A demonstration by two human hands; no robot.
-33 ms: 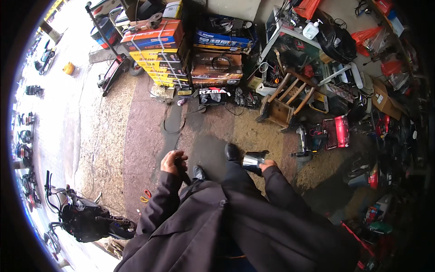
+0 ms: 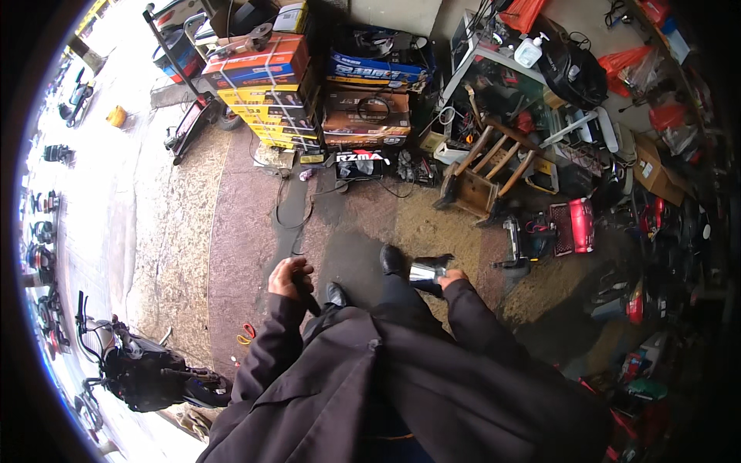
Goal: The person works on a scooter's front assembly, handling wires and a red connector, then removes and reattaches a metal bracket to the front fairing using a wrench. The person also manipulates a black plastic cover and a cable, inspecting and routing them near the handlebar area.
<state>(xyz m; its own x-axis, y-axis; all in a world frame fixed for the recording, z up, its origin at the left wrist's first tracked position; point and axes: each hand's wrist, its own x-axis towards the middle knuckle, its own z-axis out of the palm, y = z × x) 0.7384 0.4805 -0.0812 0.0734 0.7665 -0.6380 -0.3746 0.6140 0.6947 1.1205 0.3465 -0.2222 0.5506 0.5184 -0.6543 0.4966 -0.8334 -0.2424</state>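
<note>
My right hand (image 2: 454,278) is closed round the near end of a shiny silver cup-shaped metal thing (image 2: 425,273), which is held out toward the left in front of my right leg. Its exact kind is hard to make out. My left hand (image 2: 289,276) has its fingers curled, and a dark narrow thing (image 2: 308,299) hangs down from it beside my coat. What that thing is does not show. The two hands are apart, on either side of my dark shoes (image 2: 391,261).
Stacked cartons (image 2: 266,100) stand ahead. A wooden stool (image 2: 480,189) lies tipped over at the right, near a red basket-like part (image 2: 575,226) and clutter. A motorcycle (image 2: 143,363) is at the lower left. Red-and-yellow-handled scissors or pliers (image 2: 246,334) and a dark cable (image 2: 296,224) lie on the floor.
Both hands and the silver thing sit slightly further left in the picture, and the view has shifted a little. The holds look the same.
</note>
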